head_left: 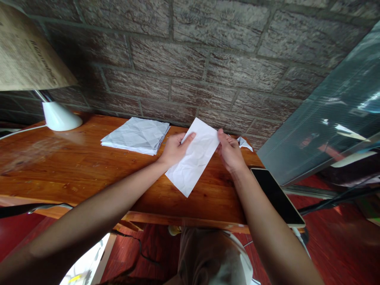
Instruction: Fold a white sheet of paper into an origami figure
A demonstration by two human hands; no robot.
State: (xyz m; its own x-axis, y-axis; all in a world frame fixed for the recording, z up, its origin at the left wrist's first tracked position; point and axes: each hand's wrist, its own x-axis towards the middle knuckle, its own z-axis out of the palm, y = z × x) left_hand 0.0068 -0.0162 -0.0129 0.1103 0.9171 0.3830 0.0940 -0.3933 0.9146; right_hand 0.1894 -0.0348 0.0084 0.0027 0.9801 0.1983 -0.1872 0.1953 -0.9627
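Observation:
A creased white sheet of paper, narrow and rectangular, is held at a slant above the wooden desk. My left hand grips its left edge, thumb on top and fingers underneath. At the upper right corner my right hand pinches the sheet between thumb and fingers. Left of the hands lies a stack of creased paper sheets. Just past my right hand, a small folded white paper piece rests near the back edge of the desk, partly hidden by that hand.
The wooden desk stands against a stone-block wall. A lamp with a white base is at the left. A dark-screened tablet lies by my right forearm. A translucent panel rises on the right.

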